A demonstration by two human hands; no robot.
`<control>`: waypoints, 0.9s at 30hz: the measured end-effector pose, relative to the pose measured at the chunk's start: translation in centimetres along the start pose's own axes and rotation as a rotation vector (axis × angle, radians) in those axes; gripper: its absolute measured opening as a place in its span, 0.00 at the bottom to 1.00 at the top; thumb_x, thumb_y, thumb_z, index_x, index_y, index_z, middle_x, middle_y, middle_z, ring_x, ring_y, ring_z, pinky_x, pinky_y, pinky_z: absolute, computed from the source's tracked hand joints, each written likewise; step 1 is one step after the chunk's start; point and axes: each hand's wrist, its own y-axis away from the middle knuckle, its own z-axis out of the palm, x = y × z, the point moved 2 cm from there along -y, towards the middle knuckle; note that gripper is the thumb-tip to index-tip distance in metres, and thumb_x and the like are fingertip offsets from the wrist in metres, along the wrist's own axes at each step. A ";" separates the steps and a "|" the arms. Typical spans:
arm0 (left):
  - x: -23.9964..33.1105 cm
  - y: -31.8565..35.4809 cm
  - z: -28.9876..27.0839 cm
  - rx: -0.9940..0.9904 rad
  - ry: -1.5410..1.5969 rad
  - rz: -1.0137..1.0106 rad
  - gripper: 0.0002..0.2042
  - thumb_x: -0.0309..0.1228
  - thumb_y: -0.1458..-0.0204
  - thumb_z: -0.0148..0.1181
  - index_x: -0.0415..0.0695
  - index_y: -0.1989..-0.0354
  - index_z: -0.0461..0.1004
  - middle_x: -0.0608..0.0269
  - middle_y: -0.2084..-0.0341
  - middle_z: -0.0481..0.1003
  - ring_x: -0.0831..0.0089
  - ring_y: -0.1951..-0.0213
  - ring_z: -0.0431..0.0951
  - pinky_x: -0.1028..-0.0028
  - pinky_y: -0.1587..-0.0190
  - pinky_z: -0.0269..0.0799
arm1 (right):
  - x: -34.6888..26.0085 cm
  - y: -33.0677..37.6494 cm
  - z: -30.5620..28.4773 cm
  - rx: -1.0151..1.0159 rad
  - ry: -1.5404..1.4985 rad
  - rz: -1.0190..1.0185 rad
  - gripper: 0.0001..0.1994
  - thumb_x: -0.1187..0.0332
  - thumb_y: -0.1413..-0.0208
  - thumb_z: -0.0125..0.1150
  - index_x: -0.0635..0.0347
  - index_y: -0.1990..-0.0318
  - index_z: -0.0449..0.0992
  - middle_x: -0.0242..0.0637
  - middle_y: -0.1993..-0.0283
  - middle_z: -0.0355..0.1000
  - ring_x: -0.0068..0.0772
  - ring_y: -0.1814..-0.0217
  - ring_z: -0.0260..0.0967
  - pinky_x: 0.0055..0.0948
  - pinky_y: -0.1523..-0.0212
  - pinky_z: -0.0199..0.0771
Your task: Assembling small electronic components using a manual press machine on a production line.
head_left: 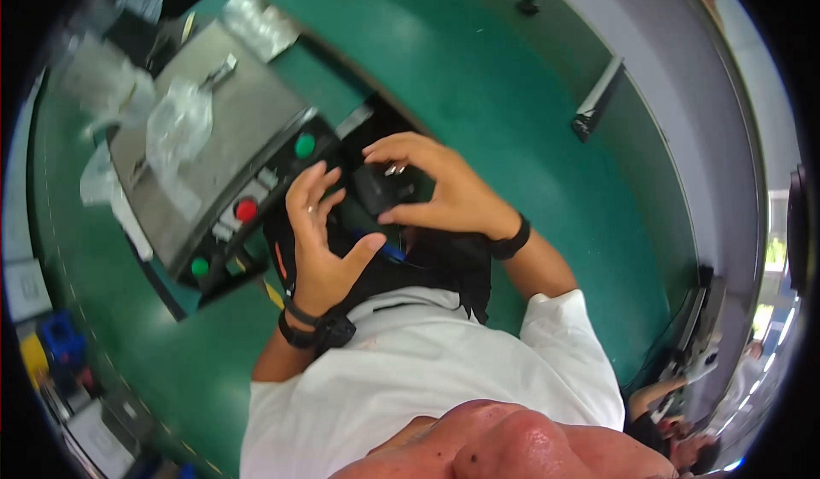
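In my right hand (436, 189) is a small black block with shiny metal pins, which looks like a plug adapter (373, 190). My fingers and thumb close round its right side. Just left of it, my left hand (318, 236) is held up with fingers and thumb apart and nothing in it. A machine with a flat grey metal top (248, 112) stands to the left of both hands. Along its near edge are a green button (305, 144), a red button (246, 210) and another green button (200, 266).
Crumpled clear plastic bags (179, 120) and a small metal piece (222, 71) lie on the machine's top. Another clear bag (258, 25) rests behind it. Green floor (547, 189) stretches right to a wall. Another person (675, 411) is at the lower right.
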 end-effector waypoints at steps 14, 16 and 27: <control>-3.2 -0.2 0.2 -0.433 -0.192 -0.222 0.15 0.27 0.51 0.66 0.37 0.55 0.74 0.55 0.58 0.75 0.66 0.57 0.76 0.71 0.53 0.72 | 20.8 4.9 -37.9 0.835 0.992 0.986 0.31 0.53 0.60 0.75 0.60 0.49 0.74 0.48 0.49 0.74 0.55 0.43 0.69 0.46 0.44 0.72; -2.8 -0.9 0.1 -0.436 -0.165 -0.195 0.15 0.30 0.50 0.66 0.37 0.55 0.74 0.55 0.58 0.75 0.67 0.57 0.76 0.71 0.53 0.71 | 21.4 5.7 -38.4 0.833 0.937 1.028 0.31 0.53 0.59 0.75 0.58 0.48 0.74 0.47 0.47 0.73 0.57 0.39 0.65 0.49 0.43 0.71; 10.6 -5.6 3.5 -0.501 0.395 0.410 0.15 0.43 0.37 0.47 0.45 0.57 0.73 0.54 0.60 0.72 0.60 0.56 0.72 0.60 0.53 0.69 | 16.0 4.4 -32.1 0.835 1.035 0.578 0.30 0.56 0.53 0.69 0.62 0.44 0.70 0.51 0.44 0.70 0.56 0.39 0.63 0.49 0.41 0.67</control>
